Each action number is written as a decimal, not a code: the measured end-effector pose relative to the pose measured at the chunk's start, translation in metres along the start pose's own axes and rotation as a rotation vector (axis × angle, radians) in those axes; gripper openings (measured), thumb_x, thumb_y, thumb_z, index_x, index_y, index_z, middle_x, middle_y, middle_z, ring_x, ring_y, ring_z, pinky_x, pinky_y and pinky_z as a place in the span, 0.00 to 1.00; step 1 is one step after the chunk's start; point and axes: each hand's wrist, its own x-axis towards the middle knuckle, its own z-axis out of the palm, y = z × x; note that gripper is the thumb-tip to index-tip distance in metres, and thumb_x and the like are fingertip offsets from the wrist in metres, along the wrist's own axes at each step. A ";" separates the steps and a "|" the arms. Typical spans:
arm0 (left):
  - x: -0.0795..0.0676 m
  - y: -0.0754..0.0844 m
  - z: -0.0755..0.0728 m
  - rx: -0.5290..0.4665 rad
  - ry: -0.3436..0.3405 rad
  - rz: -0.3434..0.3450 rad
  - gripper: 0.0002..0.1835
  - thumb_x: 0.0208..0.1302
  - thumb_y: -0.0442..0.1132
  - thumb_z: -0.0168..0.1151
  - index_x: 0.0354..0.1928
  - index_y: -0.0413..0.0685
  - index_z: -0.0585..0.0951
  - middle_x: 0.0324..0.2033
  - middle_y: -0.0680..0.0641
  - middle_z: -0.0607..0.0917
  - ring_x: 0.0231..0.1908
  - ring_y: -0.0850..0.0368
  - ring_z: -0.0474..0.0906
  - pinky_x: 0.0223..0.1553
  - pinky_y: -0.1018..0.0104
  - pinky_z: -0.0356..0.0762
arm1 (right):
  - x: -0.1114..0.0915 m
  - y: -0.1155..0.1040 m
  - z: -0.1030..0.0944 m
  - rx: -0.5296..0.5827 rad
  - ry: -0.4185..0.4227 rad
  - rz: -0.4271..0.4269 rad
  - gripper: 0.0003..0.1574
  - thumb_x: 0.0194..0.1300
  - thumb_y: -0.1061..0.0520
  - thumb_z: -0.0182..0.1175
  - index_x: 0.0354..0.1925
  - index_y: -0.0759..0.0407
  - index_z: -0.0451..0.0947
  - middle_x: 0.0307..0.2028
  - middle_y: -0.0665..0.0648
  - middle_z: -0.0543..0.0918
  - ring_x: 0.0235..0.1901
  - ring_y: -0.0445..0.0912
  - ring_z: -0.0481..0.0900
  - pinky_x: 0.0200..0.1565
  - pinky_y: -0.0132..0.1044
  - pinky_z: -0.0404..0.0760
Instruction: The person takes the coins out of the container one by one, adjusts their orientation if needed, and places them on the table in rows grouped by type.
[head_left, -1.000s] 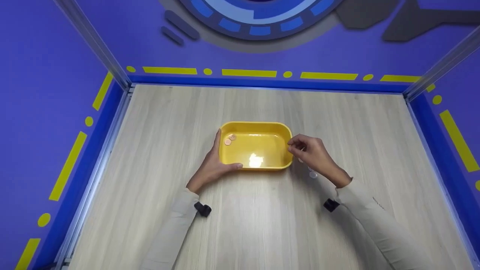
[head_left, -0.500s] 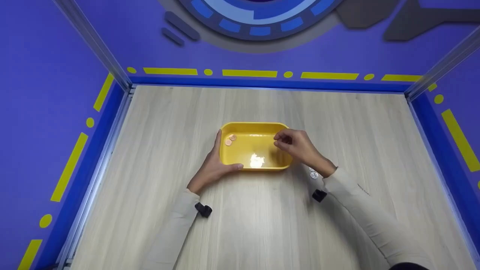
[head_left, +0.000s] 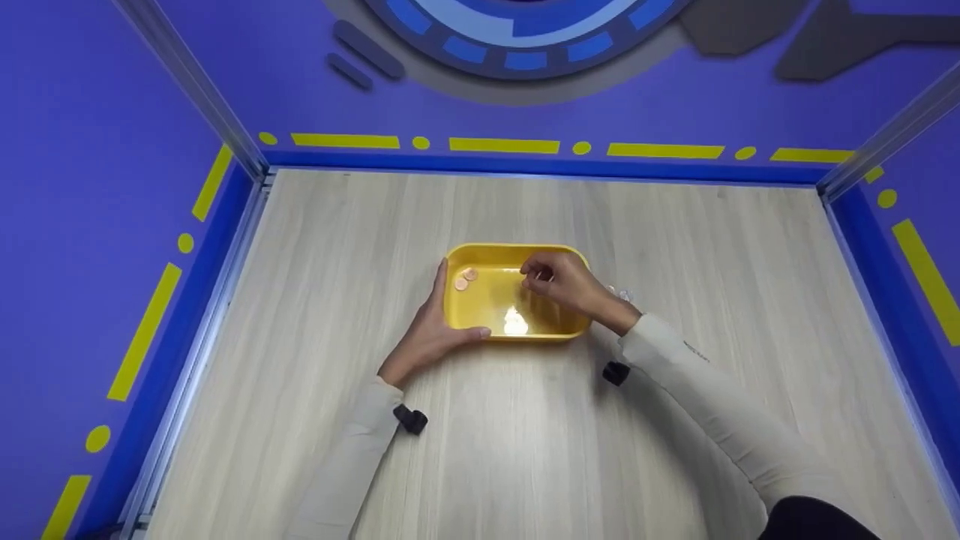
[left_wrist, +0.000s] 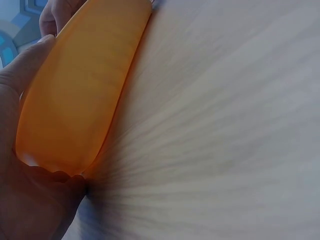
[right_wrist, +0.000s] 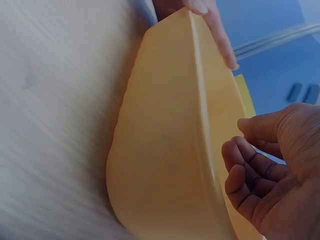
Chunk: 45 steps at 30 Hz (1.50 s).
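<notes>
A yellow plastic bin (head_left: pixel 517 247), rectangular with rounded corners, stands on the table. My left hand (head_left: pixel 431 326) grips its left end, thumb along the near rim and fingers on the left wall; the left wrist view shows the palm against that end. Two copper coins (head_left: pixel 466 279) lie inside at the left. Over the right half of the bin is my right hand (head_left: pixel 566 285), thumb and fingertips drawn together in a pinch. What seems a small coin there is hidden by the fingertips. The right wrist view shows the other fingers curled beside the bin's rim.
Silvery coins (head_left: pixel 621 293) lie on the wooden table (head_left: pixel 337 262) right of the bin, partly covered by the right wrist. Blue walls (head_left: pixel 517 120) with yellow markings enclose the table at the back and sides. Black wrist mounts (head_left: pixel 411 419) sit under the sleeves.
My right hand has moved left from the bin's right rim to over its inside, fingertips still pinched. Coins behind the wrist have come into view. The left hand keeps its grip on the bin.
</notes>
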 end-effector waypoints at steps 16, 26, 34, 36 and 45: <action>0.000 0.000 0.000 0.013 -0.007 0.004 0.82 0.50 0.59 0.89 0.91 0.60 0.35 0.74 0.39 0.76 0.56 0.49 0.80 0.67 0.48 0.73 | 0.034 0.003 0.023 -0.069 -0.152 -0.009 0.14 0.73 0.66 0.68 0.54 0.71 0.88 0.44 0.63 0.91 0.41 0.51 0.84 0.48 0.44 0.87; 0.001 -0.002 -0.001 0.019 -0.011 0.008 0.81 0.51 0.60 0.89 0.91 0.58 0.35 0.79 0.38 0.71 0.63 0.48 0.79 0.71 0.47 0.71 | 0.055 -0.005 0.035 -0.133 -0.270 0.000 0.18 0.76 0.64 0.70 0.61 0.68 0.87 0.50 0.63 0.90 0.40 0.49 0.83 0.46 0.41 0.85; 0.002 -0.002 -0.001 0.017 -0.016 0.014 0.82 0.51 0.61 0.89 0.91 0.58 0.35 0.80 0.39 0.70 0.65 0.49 0.78 0.71 0.48 0.71 | 0.066 -0.010 0.042 -0.171 -0.335 -0.060 0.20 0.76 0.64 0.68 0.64 0.68 0.85 0.50 0.62 0.89 0.39 0.47 0.81 0.44 0.39 0.83; 0.002 -0.002 0.000 0.019 -0.016 0.014 0.82 0.51 0.61 0.88 0.91 0.58 0.34 0.81 0.39 0.68 0.68 0.49 0.76 0.73 0.48 0.70 | 0.068 -0.011 0.041 -0.181 -0.357 -0.076 0.21 0.76 0.65 0.67 0.64 0.68 0.85 0.46 0.61 0.89 0.35 0.46 0.80 0.40 0.37 0.80; 0.000 -0.002 0.000 0.004 -0.018 0.016 0.81 0.52 0.61 0.88 0.91 0.62 0.34 0.82 0.41 0.67 0.68 0.49 0.76 0.73 0.47 0.68 | 0.078 -0.015 0.039 -0.240 -0.464 -0.165 0.17 0.74 0.68 0.64 0.58 0.68 0.86 0.25 0.54 0.74 0.23 0.42 0.69 0.29 0.34 0.66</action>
